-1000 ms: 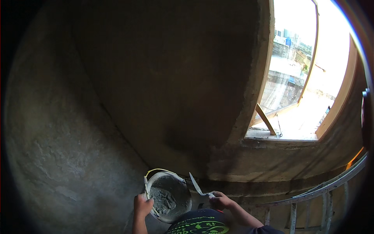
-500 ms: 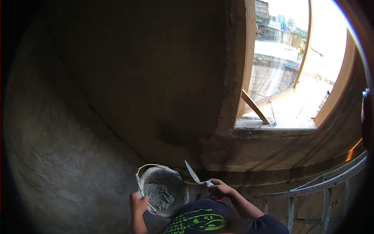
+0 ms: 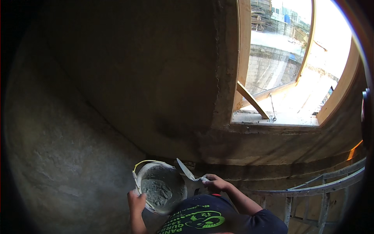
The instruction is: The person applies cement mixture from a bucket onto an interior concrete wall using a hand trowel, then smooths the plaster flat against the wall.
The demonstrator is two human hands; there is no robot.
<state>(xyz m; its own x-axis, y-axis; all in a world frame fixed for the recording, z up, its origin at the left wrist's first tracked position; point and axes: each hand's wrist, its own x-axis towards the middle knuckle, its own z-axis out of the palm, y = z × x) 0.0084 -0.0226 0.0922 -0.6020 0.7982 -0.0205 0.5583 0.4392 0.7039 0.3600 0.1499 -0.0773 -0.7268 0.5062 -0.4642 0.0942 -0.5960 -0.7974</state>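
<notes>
The left grip (image 3: 136, 201) is closed at the left edge of a bucket (image 3: 167, 174), thumb turned inward over the rim; whether its hidden fingers hook the rim, the handle or both, I cannot tell. The bucket lies just right of this grip, its mouth facing up, and the handle (image 3: 150, 161), partly yellow, arcs from beside the grip around the far side of the rim. Grey wet mortar (image 3: 156, 193) sits in a rough heap inside, right of the left grip.

The right grip (image 3: 215, 183) is closed around the handle end of a trowel (image 3: 185, 169). The blade stretches left and away from that grip, just beside the bucket's right rim and clear of the mortar; contact with the rim cannot be made out. Between the two grips, nearer the body, is a dark shirt (image 3: 237, 222) with green print.

Beyond both grips rises a dim plastered wall (image 3: 167, 85). A window frame (image 3: 243, 43) with a slanting wooden strut (image 3: 252, 100) stands up and to the right of the right grip, and a metal ladder (image 3: 307, 191) lies to that grip's right.
</notes>
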